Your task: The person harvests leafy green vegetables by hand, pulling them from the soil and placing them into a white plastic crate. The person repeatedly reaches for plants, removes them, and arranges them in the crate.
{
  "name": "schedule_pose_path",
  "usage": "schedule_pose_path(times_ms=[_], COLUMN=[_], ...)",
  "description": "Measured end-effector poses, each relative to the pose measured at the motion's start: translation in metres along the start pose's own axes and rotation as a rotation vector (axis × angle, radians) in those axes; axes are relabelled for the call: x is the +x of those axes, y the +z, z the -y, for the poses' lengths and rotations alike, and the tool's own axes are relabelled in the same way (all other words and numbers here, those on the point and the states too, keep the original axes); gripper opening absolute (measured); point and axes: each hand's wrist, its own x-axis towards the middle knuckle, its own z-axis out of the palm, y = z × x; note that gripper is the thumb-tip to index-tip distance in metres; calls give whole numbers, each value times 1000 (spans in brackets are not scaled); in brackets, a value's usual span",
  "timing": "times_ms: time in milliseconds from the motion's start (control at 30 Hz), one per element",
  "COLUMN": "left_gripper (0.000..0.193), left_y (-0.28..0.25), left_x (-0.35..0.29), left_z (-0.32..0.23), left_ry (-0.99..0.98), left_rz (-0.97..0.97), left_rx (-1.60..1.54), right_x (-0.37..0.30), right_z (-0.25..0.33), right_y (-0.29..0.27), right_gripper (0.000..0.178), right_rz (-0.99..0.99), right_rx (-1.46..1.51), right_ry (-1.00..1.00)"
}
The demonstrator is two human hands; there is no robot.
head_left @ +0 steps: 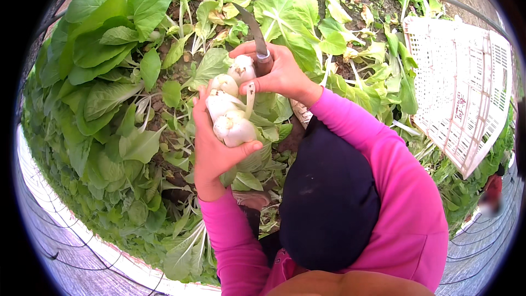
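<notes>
My left hand [211, 151] is closed around a bunch of several bok choy heads [234, 128], their white cut bases turned up and specked with soil. Their green leaves hang down below. My right hand [282, 74] grips a knife [253, 30] by its brown handle, with the curved blade pointing away from me. The thumb and fingers of this hand also rest at the far end of the bunch, next to a loose pale stalk [250, 98]. How firmly they press on the bok choy, I cannot tell.
Tall leafy bok choy plants [104, 66] stand thickly along the left. Cut leaves [287, 19] litter the soil ahead. A white plastic crate [455, 82] lies tilted at the right. My dark-clad knee [329, 203] is close below my right arm. Plastic sheeting [60, 241] edges the bed.
</notes>
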Motion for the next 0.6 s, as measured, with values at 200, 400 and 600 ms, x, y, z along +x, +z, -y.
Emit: schedule_pose_path(times_ms=[200,400,600], left_gripper=[110,88,73], left_y=[-14,-5,6], left_x=[11,22,46], left_z=[-1,62,87], left_ry=[-259,-398,-485], left_rz=[126,-77,-157], left_rx=[-577,-902,-940], right_x=[14,47,54], right_z=[-6,-59,-88], right_y=[-8,-20,-31], right_gripper=[59,57,45], right_rz=[33,-46,-235], right_rx=[134,-13,-653], right_ry=[152,304,207])
